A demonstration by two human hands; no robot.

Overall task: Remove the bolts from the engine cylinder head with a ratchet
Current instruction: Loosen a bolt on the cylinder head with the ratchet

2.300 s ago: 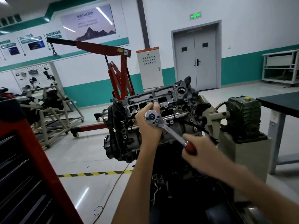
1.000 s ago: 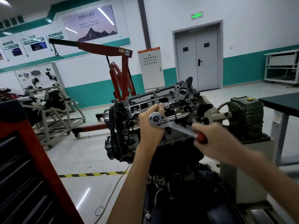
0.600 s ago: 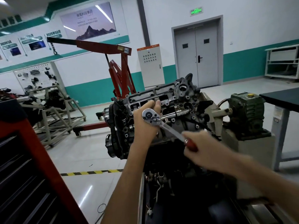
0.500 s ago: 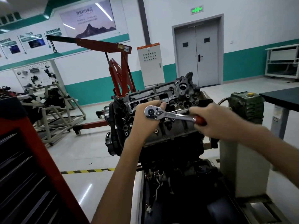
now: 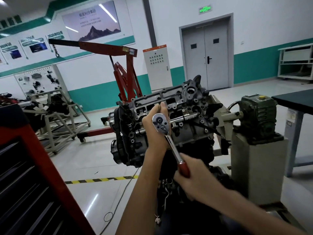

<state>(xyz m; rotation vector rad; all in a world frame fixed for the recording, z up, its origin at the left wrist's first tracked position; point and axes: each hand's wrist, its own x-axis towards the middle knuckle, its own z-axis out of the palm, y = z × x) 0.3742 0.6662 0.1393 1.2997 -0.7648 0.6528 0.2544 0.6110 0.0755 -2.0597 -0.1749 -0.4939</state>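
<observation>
Far left: red cabinet [image 5: 25, 167], not in play. Red hoist [image 5: 125, 77] is behind it, well apart from the work.

Centre-left: left grip [image 5: 155, 133] is curled round the round head of the ratchet [image 5: 172, 147]. Fingers are tucked behind the head and the thumb is up beside it, holding it against the cylinder head [image 5: 194, 129]. The cylinder head sits tilted on its stand, face toward the camera. The bolt is hidden under the ratchet head, so I cannot tell how far out it is.

Key relation: the ratchet's long axis runs from the head at upper left down and right toward the person. It ends in the red handle.

Right of that: right grip [image 5: 194, 178] is wrapped tight on the handle, at the far end of the lever. Left grip sits at the pivot. The bolt lies up-left of the right grip, along the shaft.

Judgement: the next stroke is a swing of the handle about the head, with the left grip steadying. The risk is the socket tipping off if the push goes off-axis.

Further right: green gearbox [image 5: 257, 116] on a pedestal, near the cylinder head. Far right: dark desk [image 5: 298, 102], apart.
</observation>
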